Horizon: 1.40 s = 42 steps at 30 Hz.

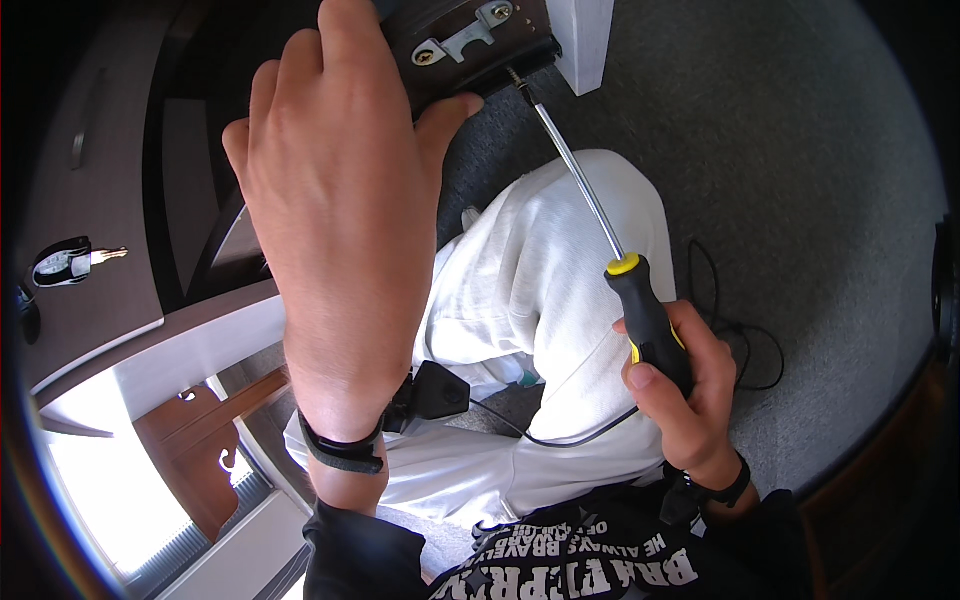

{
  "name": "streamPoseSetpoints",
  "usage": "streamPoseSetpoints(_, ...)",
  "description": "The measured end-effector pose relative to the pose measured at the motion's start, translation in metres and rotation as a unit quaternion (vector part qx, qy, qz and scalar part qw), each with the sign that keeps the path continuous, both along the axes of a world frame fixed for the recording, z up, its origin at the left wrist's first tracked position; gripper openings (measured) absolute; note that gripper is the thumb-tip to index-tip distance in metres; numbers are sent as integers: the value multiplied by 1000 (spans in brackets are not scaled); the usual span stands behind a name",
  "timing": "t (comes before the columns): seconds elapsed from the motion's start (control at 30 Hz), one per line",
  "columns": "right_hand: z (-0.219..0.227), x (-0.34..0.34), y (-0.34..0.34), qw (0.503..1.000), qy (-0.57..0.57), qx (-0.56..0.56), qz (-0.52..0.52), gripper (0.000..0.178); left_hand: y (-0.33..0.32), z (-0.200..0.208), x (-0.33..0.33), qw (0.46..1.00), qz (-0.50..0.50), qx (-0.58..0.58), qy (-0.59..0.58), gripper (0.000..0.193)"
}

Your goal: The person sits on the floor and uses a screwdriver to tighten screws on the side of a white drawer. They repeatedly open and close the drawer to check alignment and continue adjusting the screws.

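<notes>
Over grey carpet (800, 180), a screwdriver (648, 315); leftward, brown cabinet (100, 215).

1. A key (106, 256) with a black and silver head lies on a grey-brown panel (100, 320) at the left.
2. Grey carpet (810, 190) covers the floor on the right.
3. A thin black cable (781, 365) lies looped on it.
4. Reddish-brown wood (172, 440) shows at lower left, beside a bright white area (90, 485).
5. A dark object (944, 290), too cropped to identify, sits at the right edge.
</notes>
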State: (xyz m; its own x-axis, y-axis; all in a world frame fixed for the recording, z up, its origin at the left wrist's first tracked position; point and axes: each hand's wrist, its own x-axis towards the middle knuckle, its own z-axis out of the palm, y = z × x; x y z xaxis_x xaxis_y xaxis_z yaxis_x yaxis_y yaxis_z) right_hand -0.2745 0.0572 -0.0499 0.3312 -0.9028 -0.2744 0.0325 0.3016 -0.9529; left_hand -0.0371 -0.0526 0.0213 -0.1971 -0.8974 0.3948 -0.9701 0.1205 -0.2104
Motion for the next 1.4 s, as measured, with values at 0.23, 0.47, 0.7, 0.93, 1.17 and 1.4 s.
streamPoseSetpoints(0.23,1,0,3,999,-19,33,-11,28,7,6,-12,999,-33,-10,12,48)
streamPoseSetpoints(0.47,-1,2,5,999,-37,38,-1,32,1,23,-16,994,9,66,91,47)
streamPoseSetpoints(0.7,4,0,4,990,-98,101,2,29,8,20,-29,997,-4,24,68,47)
streamPoseSetpoints(0.93,18,5,5,979,-135,152,-1,36,-2,7,-6,998,-53,-23,4,46)
streamPoseSetpoints(1.17,10,23,26,994,-13,-8,-105,52,4,-3,-9,999,21,-49,0,49)
streamPoseSetpoints(1.4,27,21,24,980,-69,89,-164,40,7,-8,-12,997,47,-57,2,56)
